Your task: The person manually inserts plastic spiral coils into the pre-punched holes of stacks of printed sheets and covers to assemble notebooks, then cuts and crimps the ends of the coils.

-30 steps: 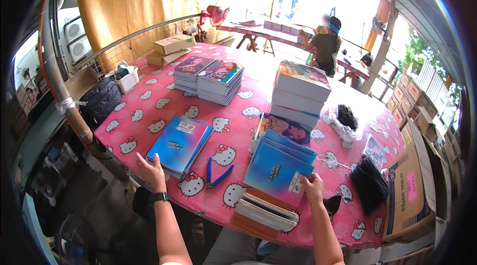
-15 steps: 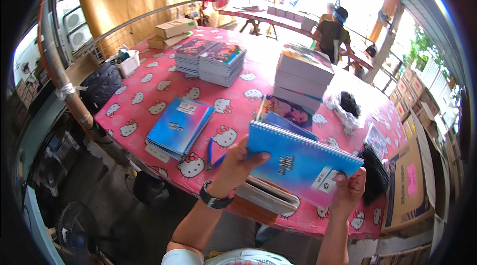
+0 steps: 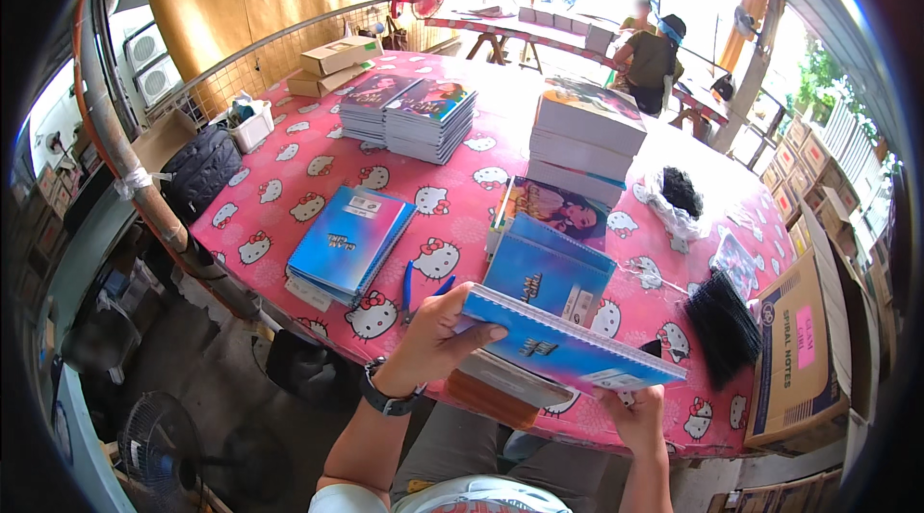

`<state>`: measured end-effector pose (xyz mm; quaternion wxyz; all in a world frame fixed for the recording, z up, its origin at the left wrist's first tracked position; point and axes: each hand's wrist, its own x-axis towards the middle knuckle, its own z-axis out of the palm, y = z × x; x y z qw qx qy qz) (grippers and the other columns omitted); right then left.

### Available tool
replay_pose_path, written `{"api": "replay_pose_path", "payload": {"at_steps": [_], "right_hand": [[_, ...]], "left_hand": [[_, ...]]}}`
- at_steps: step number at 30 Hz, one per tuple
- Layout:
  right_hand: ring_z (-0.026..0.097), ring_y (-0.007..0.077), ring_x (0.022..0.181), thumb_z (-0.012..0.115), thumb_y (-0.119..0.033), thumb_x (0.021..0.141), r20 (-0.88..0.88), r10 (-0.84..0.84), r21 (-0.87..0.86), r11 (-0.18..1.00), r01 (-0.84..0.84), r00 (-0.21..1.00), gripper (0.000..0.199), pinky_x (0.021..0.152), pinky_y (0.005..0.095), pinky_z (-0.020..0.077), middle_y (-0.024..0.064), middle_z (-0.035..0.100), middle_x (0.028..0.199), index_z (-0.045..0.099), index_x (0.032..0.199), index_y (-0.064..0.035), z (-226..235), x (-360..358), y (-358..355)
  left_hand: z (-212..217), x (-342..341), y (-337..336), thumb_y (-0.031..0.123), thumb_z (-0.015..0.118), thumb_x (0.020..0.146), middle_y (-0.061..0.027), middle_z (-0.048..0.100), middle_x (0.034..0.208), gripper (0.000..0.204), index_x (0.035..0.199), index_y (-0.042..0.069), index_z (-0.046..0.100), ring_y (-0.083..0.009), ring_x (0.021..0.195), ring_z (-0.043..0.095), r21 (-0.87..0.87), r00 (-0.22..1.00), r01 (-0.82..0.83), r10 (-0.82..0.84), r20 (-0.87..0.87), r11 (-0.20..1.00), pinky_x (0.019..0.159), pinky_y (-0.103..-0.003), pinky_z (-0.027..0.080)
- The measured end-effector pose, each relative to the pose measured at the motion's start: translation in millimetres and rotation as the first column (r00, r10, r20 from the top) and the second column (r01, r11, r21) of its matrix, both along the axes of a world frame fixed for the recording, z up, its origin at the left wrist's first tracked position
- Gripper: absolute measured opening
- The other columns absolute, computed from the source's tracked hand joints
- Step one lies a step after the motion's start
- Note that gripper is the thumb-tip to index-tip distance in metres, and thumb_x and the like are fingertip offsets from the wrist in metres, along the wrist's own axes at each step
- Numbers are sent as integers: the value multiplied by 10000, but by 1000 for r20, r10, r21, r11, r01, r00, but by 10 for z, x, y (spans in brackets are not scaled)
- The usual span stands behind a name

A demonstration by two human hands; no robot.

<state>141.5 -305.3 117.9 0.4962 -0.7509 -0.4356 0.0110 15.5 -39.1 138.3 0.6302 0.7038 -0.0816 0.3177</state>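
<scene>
A blue and pink spiral notebook (image 3: 568,351) is held between my two hands over the near side of the table, tilted so its coil edge faces up and away. My left hand (image 3: 435,338) grips its left end, thumb on the cover. My right hand (image 3: 635,417) pinches its lower right corner. Just beyond lies another blue notebook (image 3: 544,268), partly covered by the held one. Left of my hands sits a stack of blue spiral notebooks (image 3: 348,242), with blue-handled pliers (image 3: 408,287) near it. Beneath the held notebook, a brown and grey block (image 3: 496,399) rests at the table edge.
A tall pile of printed sheets (image 3: 585,138) and stacked notebooks (image 3: 409,120) stand farther back on the pink table (image 3: 318,166). Black spiral coils (image 3: 720,330) lie at right beside a cardboard box (image 3: 801,359). Two people (image 3: 654,56) are at a far table.
The held notebook has come down and toward me, its cover tipping to a steeper angle. My right hand has moved lower along it, and more of the notebook behind shows.
</scene>
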Motion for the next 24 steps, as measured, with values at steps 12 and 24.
{"api": "replay_pose_path", "payload": {"at_steps": [12, 24], "right_hand": [[624, 233, 673, 755, -51, 718, 41, 76, -139, 988, -69, 996, 211, 579, 326, 489, 139, 639, 795, 664, 906, -28, -143, 75, -7], [581, 257, 932, 730, -190, 751, 591, -611, -217, 508, 833, 527, 212, 787, 401, 468, 68, 619, 916, 654, 917, -82, -906, 2014, -1105]], "left_hand": [[-280, 64, 116, -54, 667, 812, -50, 608, 942, 232, 1015, 22, 586, -101, 815, 568, -21, 1000, -23, 23, -5, 1000, 715, -238, 482], [-738, 24, 42, 297, 579, 896, -81, 606, 1015, 428, 1214, 17, 516, -155, 971, 538, -313, 877, -473, 405, -259, 824, 962, -316, 328]]}}
